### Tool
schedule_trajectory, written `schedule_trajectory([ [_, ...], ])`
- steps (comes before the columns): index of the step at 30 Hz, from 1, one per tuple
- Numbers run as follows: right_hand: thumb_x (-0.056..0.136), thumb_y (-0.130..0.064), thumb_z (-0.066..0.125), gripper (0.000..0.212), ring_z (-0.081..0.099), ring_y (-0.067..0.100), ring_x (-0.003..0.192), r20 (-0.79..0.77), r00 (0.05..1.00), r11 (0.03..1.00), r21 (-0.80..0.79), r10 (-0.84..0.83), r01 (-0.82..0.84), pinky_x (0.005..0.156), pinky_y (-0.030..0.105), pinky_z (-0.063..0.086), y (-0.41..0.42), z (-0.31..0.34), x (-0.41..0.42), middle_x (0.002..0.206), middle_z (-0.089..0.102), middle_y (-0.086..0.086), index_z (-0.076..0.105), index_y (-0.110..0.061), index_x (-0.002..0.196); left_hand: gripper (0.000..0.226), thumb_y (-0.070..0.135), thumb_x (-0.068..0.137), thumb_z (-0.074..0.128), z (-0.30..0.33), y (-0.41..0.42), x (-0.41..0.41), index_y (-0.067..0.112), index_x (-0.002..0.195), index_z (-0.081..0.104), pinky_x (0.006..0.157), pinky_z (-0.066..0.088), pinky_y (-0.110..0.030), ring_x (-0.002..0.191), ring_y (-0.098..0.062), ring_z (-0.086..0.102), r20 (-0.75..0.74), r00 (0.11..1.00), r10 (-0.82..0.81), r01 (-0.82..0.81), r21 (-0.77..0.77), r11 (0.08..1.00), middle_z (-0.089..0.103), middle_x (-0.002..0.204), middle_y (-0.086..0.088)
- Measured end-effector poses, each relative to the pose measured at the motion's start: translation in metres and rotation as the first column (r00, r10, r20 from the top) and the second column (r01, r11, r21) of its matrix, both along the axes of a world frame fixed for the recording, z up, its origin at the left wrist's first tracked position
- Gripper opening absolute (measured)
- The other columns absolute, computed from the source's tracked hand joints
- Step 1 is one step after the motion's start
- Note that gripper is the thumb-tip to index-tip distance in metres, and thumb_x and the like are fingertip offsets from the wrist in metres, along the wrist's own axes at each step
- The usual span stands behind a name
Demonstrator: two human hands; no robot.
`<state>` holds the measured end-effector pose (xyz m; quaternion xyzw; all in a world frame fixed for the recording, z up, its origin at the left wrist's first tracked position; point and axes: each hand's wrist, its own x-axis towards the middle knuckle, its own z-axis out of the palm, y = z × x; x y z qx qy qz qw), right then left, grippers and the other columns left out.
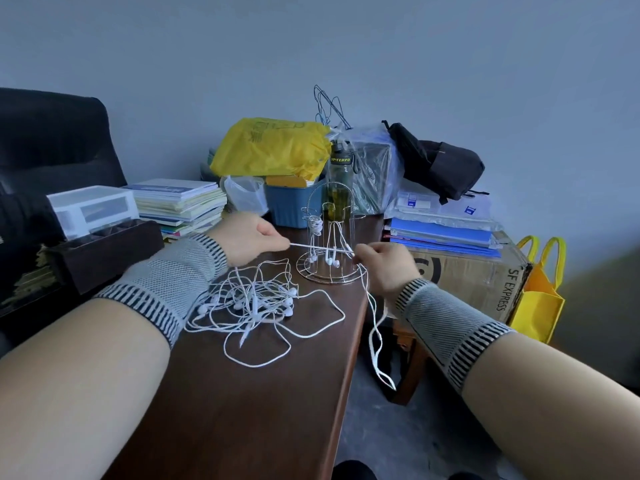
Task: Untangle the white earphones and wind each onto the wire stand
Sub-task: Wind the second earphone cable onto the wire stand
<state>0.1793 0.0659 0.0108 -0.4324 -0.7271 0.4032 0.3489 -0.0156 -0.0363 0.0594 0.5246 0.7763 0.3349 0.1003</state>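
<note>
A tangle of white earphones (256, 303) lies on the dark wooden table (242, 403) between my forearms. Behind it stands the wire stand (329, 237) on a round base, with two earphones wound on it and their buds hanging down. My left hand (249, 242) pinches one end of a white earphone cable (318, 248). My right hand (384, 268) grips the other end, so the cable runs taut in front of the stand. From my right hand the rest of that cable hangs off the table's right edge.
Behind the stand are a blue bin (294, 206), a yellow bag (273, 147), a green bottle (341, 181), stacked books (180, 202) and a clear drawer box (93, 209). A cardboard box (474, 275) with blue folders and a yellow tote (536, 299) stand to the right.
</note>
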Motion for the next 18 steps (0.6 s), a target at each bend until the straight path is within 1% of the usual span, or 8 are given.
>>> schedule_trajectory([
  [3, 0.096, -0.019, 0.044, 0.033, 0.045, 0.019, 0.053, 0.133, 0.963, 0.972, 0.053, -0.233, 0.228, 0.051, 0.027, 0.038, 0.025, -0.011, 0.014, 0.064, 0.053, 0.009, 0.064, -0.001, 0.077, 0.024, 0.034, 0.083, 0.074, -0.001, -0.008, -0.024, 0.012, 0.089, 0.076, 0.049, 0.031, -0.024, 0.05, -0.009, 0.04, 0.075, 0.991, 0.108, -0.112, 0.06, 0.992, 0.042, 0.038, 0.016],
  [5, 0.095, -0.018, 0.043, 0.035, 0.05, 0.023, 0.057, 0.157, 0.947, 0.96, 0.067, -0.28, 0.273, 0.054, 0.027, 0.04, 0.031, -0.015, 0.014, 0.07, 0.058, 0.013, 0.067, 0.002, 0.08, 0.026, 0.035, 0.083, 0.075, 0.004, -0.013, -0.028, 0.01, 0.091, 0.076, 0.05, 0.032, -0.024, 0.051, -0.009, 0.043, 0.085, 0.984, 0.153, -0.164, 0.13, 0.978, 0.047, 0.042, 0.016],
  [9, 0.096, -0.02, 0.043, 0.036, 0.041, 0.017, 0.049, 0.195, 0.951, 0.968, 0.128, -0.238, 0.216, 0.045, 0.024, 0.033, 0.024, -0.012, 0.002, 0.059, 0.049, 0.006, 0.055, -0.007, 0.065, 0.017, 0.034, 0.085, 0.073, 0.027, -0.015, -0.02, 0.017, 0.087, 0.073, 0.047, 0.037, -0.016, 0.049, 0.001, 0.043, 0.094, 0.97, 0.223, -0.241, 0.42, 0.875, 0.053, 0.051, 0.015],
  [12, 0.097, -0.02, 0.045, 0.032, 0.04, 0.015, 0.048, 0.229, 0.961, 0.985, 0.114, -0.156, 0.132, 0.044, 0.024, 0.033, 0.017, -0.009, -0.008, 0.06, 0.05, 0.004, 0.06, -0.005, 0.073, 0.015, 0.029, 0.083, 0.075, 0.04, -0.01, -0.014, 0.014, 0.086, 0.074, 0.049, 0.04, -0.009, 0.046, 0.006, 0.049, 0.202, 0.963, 0.175, -0.264, 0.611, 0.746, 0.06, 0.065, 0.011],
  [13, 0.097, -0.02, 0.046, 0.032, 0.041, 0.014, 0.048, 0.286, 0.952, 0.993, 0.07, -0.106, 0.09, 0.044, 0.024, 0.034, 0.015, -0.009, -0.01, 0.064, 0.053, 0.005, 0.063, -0.001, 0.079, 0.012, 0.028, 0.083, 0.075, 0.038, -0.009, -0.011, 0.016, 0.082, 0.073, 0.054, 0.042, -0.013, 0.049, 0.007, 0.05, 0.183, 0.972, 0.147, -0.228, 0.587, 0.777, 0.061, 0.066, 0.011],
  [14, 0.097, -0.02, 0.048, 0.031, 0.043, 0.013, 0.049, 0.351, 0.935, 0.999, 0.011, -0.045, 0.044, 0.045, 0.023, 0.037, 0.014, -0.012, -0.011, 0.069, 0.056, 0.005, 0.066, 0.003, 0.087, 0.011, 0.029, 0.083, 0.076, 0.034, -0.007, -0.007, 0.019, 0.079, 0.071, 0.058, 0.042, -0.016, 0.057, 0.006, 0.052, 0.1, 0.987, 0.123, -0.156, 0.485, 0.861, 0.062, 0.069, 0.012],
  [16, 0.096, -0.019, 0.051, 0.028, 0.047, 0.012, 0.055, 0.43, 0.9, 0.998, -0.055, 0.062, -0.042, 0.051, 0.022, 0.042, 0.01, -0.016, -0.009, 0.078, 0.06, 0.006, 0.067, 0.004, 0.102, 0.014, 0.033, 0.082, 0.076, 0.017, -0.005, 0.003, 0.022, 0.076, 0.071, 0.059, 0.039, -0.018, 0.07, 0.0, 0.057, -0.098, 0.995, 0.035, -0.021, 0.145, 0.989, 0.066, 0.076, 0.011],
  [18, 0.095, -0.017, 0.05, 0.027, 0.056, 0.012, 0.069, 0.371, 0.925, 0.995, 0.03, 0.082, -0.1, 0.063, 0.023, 0.048, 0.005, -0.015, -0.008, 0.09, 0.065, 0.004, 0.067, -0.003, 0.11, 0.017, 0.037, 0.082, 0.075, 0.001, -0.002, 0.005, 0.02, 0.08, 0.074, 0.054, 0.038, -0.019, 0.063, -0.006, 0.056, -0.103, 0.994, -0.026, 0.023, -0.026, 0.999, 0.068, 0.076, 0.005],
])
